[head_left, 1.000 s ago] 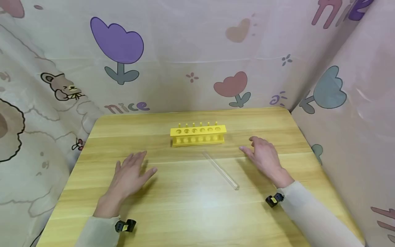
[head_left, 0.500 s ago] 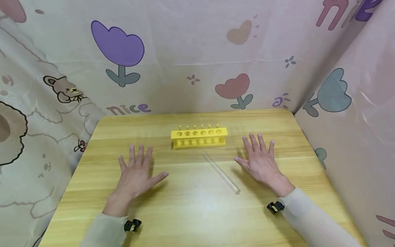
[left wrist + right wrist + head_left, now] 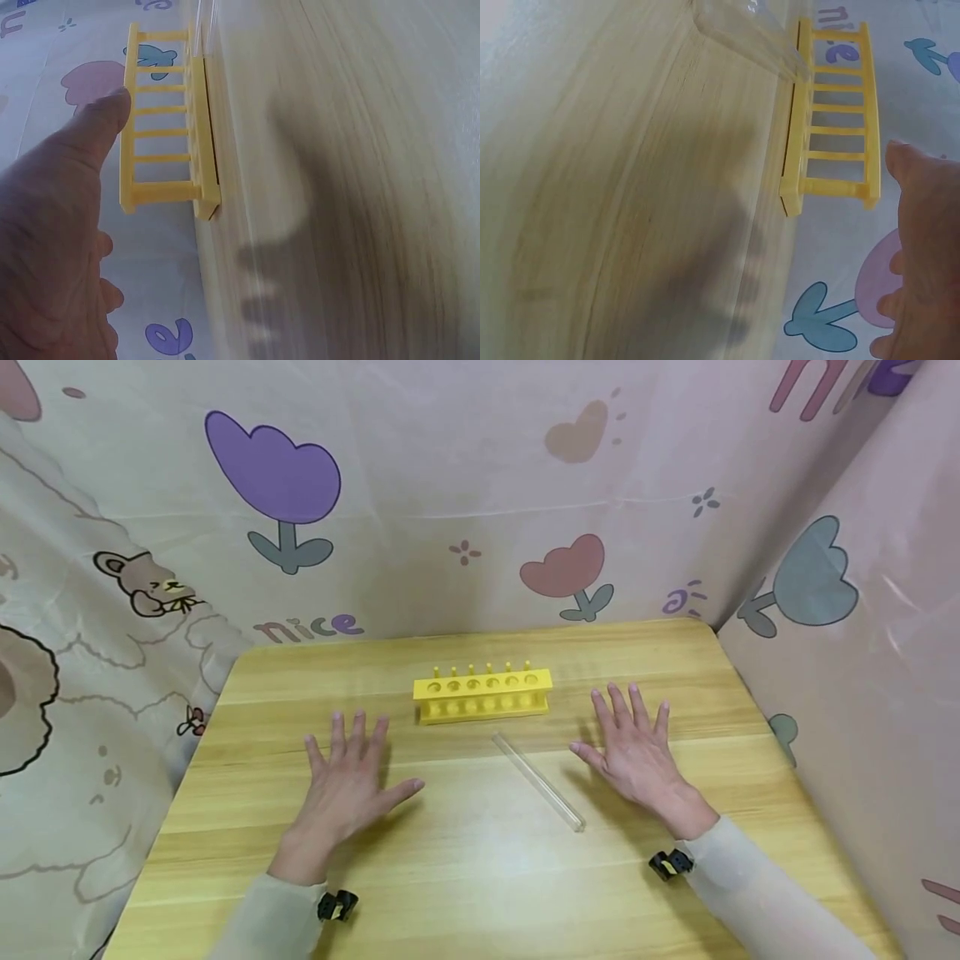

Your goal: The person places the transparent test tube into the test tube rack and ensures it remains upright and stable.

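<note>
A yellow test tube rack [image 3: 482, 697] stands on the table in the head view, with one row of round holes and a row of short pegs behind; no tube sits in it. A clear glass test tube [image 3: 538, 782] lies slantwise in front of the rack. To the left of both, my left hand [image 3: 347, 789] is spread palm down, fingers straight, holding nothing. My right hand [image 3: 636, 760] is spread likewise, just right of the tube and apart from it. Both wrist views show the rack [image 3: 196, 135] beyond the thumb, and the tube [image 3: 746, 34] reaches in at the top.
The light wooden table [image 3: 480, 902] runs back to a printed curtain [image 3: 420, 510] with flowers and lettering. More curtain hangs along the left and right sides. A small black wrist camera [image 3: 337, 906] is worn at each cuff.
Both hands have flattened and spread their fingers. My left hand has shifted right and slightly forward; the right has barely moved in the last half second. Rack and tube stay put.
</note>
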The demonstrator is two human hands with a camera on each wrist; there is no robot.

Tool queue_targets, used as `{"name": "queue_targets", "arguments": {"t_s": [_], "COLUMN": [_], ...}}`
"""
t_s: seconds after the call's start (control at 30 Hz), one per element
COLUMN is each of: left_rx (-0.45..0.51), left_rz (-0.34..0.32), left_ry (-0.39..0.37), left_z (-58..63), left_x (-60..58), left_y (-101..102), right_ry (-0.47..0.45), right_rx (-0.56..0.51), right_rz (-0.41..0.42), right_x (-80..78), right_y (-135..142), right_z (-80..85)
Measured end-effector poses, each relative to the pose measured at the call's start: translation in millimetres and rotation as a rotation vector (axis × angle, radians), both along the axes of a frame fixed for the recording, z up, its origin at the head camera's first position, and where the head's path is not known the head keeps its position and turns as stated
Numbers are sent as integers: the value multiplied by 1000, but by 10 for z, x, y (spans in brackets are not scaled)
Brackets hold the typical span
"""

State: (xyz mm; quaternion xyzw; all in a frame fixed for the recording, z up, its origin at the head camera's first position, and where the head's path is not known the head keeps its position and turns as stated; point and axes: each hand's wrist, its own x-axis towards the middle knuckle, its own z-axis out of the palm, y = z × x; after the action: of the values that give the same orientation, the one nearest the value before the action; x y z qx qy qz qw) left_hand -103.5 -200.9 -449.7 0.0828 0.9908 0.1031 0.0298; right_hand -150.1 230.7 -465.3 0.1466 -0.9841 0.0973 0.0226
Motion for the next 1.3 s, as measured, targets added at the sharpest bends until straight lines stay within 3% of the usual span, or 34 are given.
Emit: {"name": "queue_targets", "arguments": {"t_s": [0.87,1.3], "left_rx": [33,89], "left_rz": [2,-22], "left_ry": [40,46], "left_z": [-31,-32], "left_x": [-62,-269], "left_y": [-28,102], "right_ry": [-16,30], "right_rx": [10,-59], "right_rz": [14,76], "right_x": [-1,7], "right_y": [-86,-255], "right_z": [48,10]}}
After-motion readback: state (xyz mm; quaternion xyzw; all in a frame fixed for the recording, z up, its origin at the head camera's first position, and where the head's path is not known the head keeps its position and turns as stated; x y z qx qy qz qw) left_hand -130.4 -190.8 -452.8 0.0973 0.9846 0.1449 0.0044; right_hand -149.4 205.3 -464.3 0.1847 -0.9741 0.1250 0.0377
